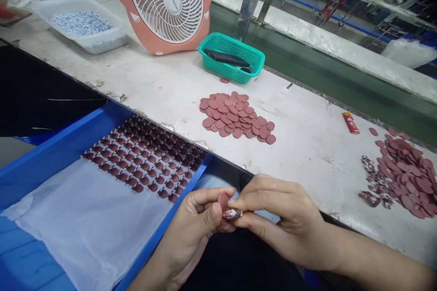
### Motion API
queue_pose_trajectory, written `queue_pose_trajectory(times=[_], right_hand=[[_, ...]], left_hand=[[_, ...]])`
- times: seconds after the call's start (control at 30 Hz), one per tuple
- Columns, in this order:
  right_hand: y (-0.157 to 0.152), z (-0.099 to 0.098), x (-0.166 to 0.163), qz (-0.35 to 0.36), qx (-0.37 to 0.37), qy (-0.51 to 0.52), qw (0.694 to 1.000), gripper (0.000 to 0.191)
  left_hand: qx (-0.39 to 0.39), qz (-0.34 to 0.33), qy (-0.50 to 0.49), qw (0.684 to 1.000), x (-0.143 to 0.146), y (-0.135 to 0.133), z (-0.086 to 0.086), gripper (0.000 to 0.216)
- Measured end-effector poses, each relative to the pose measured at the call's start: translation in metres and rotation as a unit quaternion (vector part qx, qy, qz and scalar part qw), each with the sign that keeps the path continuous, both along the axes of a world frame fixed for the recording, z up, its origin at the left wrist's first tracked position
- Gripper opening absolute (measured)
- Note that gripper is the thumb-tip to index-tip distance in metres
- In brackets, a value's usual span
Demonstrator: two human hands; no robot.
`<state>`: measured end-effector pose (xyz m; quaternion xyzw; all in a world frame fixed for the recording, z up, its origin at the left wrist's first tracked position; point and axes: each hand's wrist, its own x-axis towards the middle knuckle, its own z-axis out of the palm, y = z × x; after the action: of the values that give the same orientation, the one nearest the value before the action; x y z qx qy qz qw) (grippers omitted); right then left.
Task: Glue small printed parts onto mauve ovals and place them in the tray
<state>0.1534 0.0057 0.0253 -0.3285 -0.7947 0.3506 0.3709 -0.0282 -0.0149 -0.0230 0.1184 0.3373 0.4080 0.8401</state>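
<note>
Far left on the bench (164, 86) I see a white tray (102, 43) of small pale pieces, and beside it a pink fan (167, 2) standing upright. Nearer me, below the bench edge, a blue tray (68, 141) holds a white sheet (85, 223) with neat rows of finished dark red pieces (146, 159) on its far half; the near half of the sheet is bare.

My left hand (194, 227) is low in the middle of the view, just off the blue tray's right rim. Its grip is clamped, thumb and fingers, on one red disc (223, 200) held on edge. Behind it on the bench lie a green basket (252, 57) with a dark tool inside and a loose pile of red discs (237, 116).

My right hand (283, 223) meets the left. Its grip is pinched together on a small patterned piece (232, 213), which touches the disc's lower edge. I judge the step in hand to be the mating of the two parts, not yet pressed home. It calls for fine fingertip alignment and a steady left hold.

Further right lie a red tube (350, 122), a heap of patterned pieces (373, 184) and a second disc pile (409, 177).
</note>
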Motion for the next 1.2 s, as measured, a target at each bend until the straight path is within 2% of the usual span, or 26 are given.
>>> queue_pose_trajectory(times=[0.17, 0.3, 0.37, 0.5, 0.6, 0.7, 0.9, 1.0, 1.07, 1.13, 1.2], right_hand=[[0.005, -0.001, 0.001, -0.002, -0.014, 0.007, 1.0, 0.01], [0.008, -0.006, 0.0, -0.036, 0.014, 0.004, 0.999, 0.011], [0.008, -0.012, -0.003, -0.077, 0.062, -0.027, 0.995, 0.013], [0.007, -0.032, -0.016, -0.157, 0.215, -0.127, 0.956, 0.019], [0.005, -0.046, -0.027, -0.167, 0.295, -0.173, 0.925, 0.023], [0.006, -0.057, -0.035, -0.153, 0.306, -0.176, 0.923, 0.024], [0.012, -0.07, -0.051, -0.139, 0.267, -0.154, 0.941, 0.016], [0.008, -0.067, -0.058, -0.134, 0.262, -0.149, 0.944, 0.014], [0.001, -0.062, -0.056, -0.112, 0.28, -0.137, 0.944, 0.017], [-0.007, -0.057, -0.048, -0.077, 0.295, -0.12, 0.945, 0.017], [-0.013, -0.057, -0.036, -0.056, 0.29, -0.11, 0.949, 0.016]], left_hand=[[-0.002, -0.023, 0.014, 1.0, -0.003, 0.003, -0.008, 0.037], [0.032, -0.033, 0.047, 0.998, -0.008, 0.008, -0.012, 0.058], [0.037, 0.017, 0.098, 0.994, -0.008, 0.009, -0.012, 0.06], [0.027, 0.172, 0.183, 0.968, -0.001, 0.006, -0.011, 0.036], [0.04, 0.208, 0.194, 0.958, 0.004, 0.006, -0.009, 0.03], [0.042, 0.214, 0.211, 0.953, 0.003, 0.007, -0.01, 0.025], [0.027, 0.235, 0.246, 0.94, -0.002, 0.005, -0.018, 0.023], [0.041, 0.223, 0.316, 0.921, -0.008, 0.004, -0.029, 0.031], [0.044, 0.218, 0.371, 0.902, -0.024, 0.004, -0.042, 0.039], [0.037, 0.217, 0.433, 0.874, -0.052, 0.004, -0.061, 0.046], [0.033, 0.203, 0.522, 0.828, -0.09, 0.002, -0.085, 0.05]])
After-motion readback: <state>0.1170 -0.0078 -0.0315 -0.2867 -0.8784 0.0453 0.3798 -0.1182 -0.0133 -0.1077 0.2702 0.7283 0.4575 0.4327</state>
